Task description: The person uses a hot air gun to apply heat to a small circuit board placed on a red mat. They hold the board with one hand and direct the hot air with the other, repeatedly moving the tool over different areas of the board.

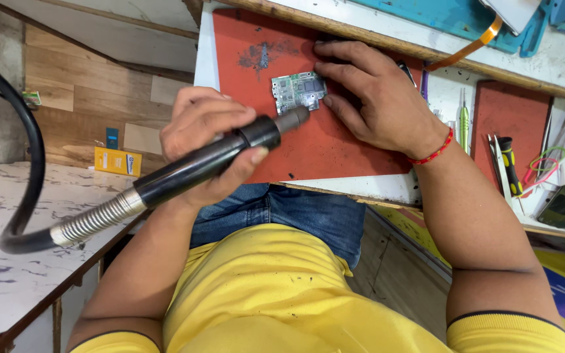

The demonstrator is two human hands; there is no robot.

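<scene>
Board (pixel 299 91) sits on the red mat (pixel 335 147) on the bench (pixel 387 188), pinned by the right hand (pixel 367 91) fingers, while the left hand (pixel 207 140) grips the hot-air wand (pixel 197 167), nozzle at its edge. Risk I'd guess: heat drifting onto those fingertips, or the board skidding. Yellow box (pixel 118 161) with a blue label on the floor, left.

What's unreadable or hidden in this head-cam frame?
- Circuit board: its right edge is covered by the right hand; components too small to identify.
- Hot-air tool: its nozzle tip overlaps the board, so contact is unclear; the left hand hides part of the handle.
- Hose: cut off at the left edge.
- Screwdriver: tip hidden among clutter.
</scene>
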